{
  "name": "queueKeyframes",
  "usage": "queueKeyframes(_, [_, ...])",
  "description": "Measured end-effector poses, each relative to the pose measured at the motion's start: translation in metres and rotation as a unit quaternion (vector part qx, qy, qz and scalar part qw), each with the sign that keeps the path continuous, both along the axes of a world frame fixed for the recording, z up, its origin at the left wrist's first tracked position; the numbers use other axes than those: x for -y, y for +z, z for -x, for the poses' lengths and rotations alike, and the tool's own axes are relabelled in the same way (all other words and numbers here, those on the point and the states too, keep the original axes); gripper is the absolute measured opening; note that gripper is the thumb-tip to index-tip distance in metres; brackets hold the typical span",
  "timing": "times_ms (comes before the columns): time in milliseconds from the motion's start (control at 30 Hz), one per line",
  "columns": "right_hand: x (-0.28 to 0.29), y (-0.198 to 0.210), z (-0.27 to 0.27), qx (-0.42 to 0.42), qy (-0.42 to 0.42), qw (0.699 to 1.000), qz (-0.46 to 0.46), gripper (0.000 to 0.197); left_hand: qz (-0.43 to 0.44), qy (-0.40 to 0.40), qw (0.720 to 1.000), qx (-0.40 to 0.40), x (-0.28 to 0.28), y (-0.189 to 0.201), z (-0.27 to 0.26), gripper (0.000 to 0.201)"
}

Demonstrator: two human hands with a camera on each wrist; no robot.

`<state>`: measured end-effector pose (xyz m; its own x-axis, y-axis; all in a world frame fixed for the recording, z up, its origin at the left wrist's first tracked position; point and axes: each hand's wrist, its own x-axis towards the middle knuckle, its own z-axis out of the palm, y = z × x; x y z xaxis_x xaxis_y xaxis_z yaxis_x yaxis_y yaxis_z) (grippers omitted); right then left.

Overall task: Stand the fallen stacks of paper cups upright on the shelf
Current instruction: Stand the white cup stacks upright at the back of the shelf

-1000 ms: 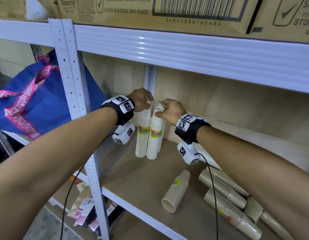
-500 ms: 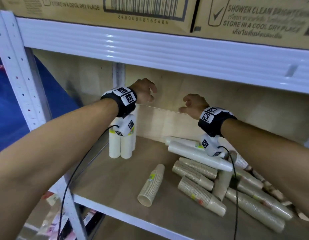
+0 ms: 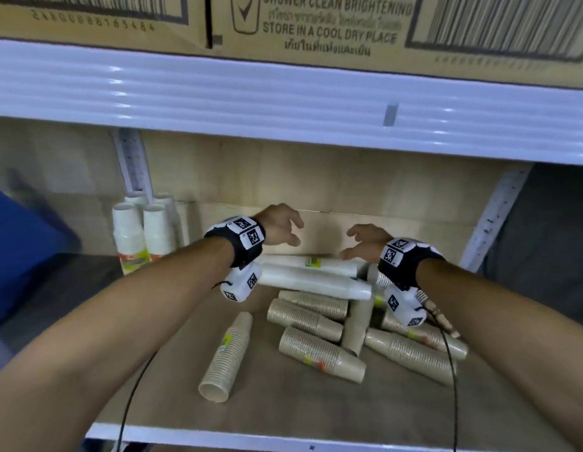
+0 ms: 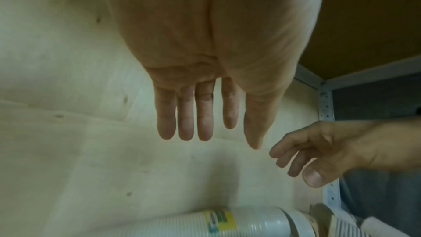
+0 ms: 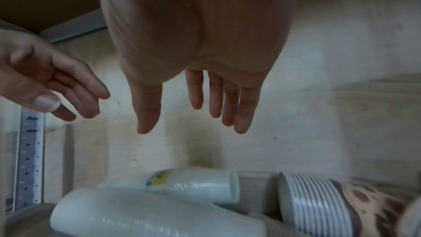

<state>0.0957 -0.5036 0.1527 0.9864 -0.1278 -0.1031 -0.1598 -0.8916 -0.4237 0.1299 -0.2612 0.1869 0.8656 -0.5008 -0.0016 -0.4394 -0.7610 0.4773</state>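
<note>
The fingers of the left hand are straight and loose and hold nothing; the right hand is the same, fingers spread and relaxed. Both hands hover above two long white stacks of paper cups, which lie on their sides at the far part of the wooden shelf board; the farther one carries a yellow and green label. Nearer lie several brown ribbed cup stacks, crossing each other, and one separate brown stack to the left. At the far left, white cup stacks stand upright beside the perforated white metal post.
</note>
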Motion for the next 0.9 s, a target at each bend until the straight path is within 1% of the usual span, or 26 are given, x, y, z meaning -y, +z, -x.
queueKeyframes(67, [0.011, -0.011, 0.004, -0.014, 0.002, 1.000, -0.002, 0.074, -0.019, -0.015, 1.000, -0.013, 0.012, -0.016, 0.001, 0.050])
queueKeyframes(200, [0.028, -0.032, 0.004, -0.032, 0.007, 0.999, -0.037, 0.076, -0.049, -0.031, 0.998, -0.031, 0.027, -0.047, -0.002, 0.055])
queueKeyframes(300, [0.037, -0.047, -0.003, -0.029, 0.008, 0.998, -0.051, 0.078, -0.058, -0.042, 0.996, -0.046, 0.031, -0.068, -0.007, 0.057])
queueKeyframes(367, [0.041, -0.055, -0.007, -0.027, 0.009, 0.999, -0.047, 0.081, -0.064, -0.048, 0.995, -0.056, 0.033, -0.081, -0.010, 0.063])
queueKeyframes(467, [0.045, -0.065, -0.014, -0.029, 0.012, 0.997, -0.066, 0.082, -0.083, -0.046, 0.995, -0.042, 0.036, -0.095, -0.017, 0.072])
queueKeyframes(533, [0.048, -0.070, -0.019, -0.026, 0.017, 0.997, -0.075, 0.080, -0.105, -0.043, 0.993, -0.018, 0.036, -0.102, -0.022, 0.072])
queueKeyframes(600, [0.049, -0.074, -0.024, -0.017, 0.029, 0.995, -0.090, 0.076, -0.129, -0.045, 0.991, 0.002, 0.036, -0.108, -0.027, 0.067])
queueKeyframes(700, [0.049, -0.079, -0.030, -0.019, 0.051, 0.987, -0.150, 0.055, -0.154, -0.055, 0.986, 0.013, 0.036, -0.111, -0.034, 0.058])
queueKeyframes(733, [0.050, -0.081, -0.033, -0.023, 0.061, 0.984, -0.163, 0.051, -0.159, -0.060, 0.985, 0.012, 0.036, -0.113, -0.036, 0.056])
queueKeyframes(900, [0.053, -0.092, -0.045, -0.020, 0.068, 0.981, -0.181, 0.044, -0.187, -0.072, 0.980, 0.006, 0.032, -0.122, -0.044, 0.052])
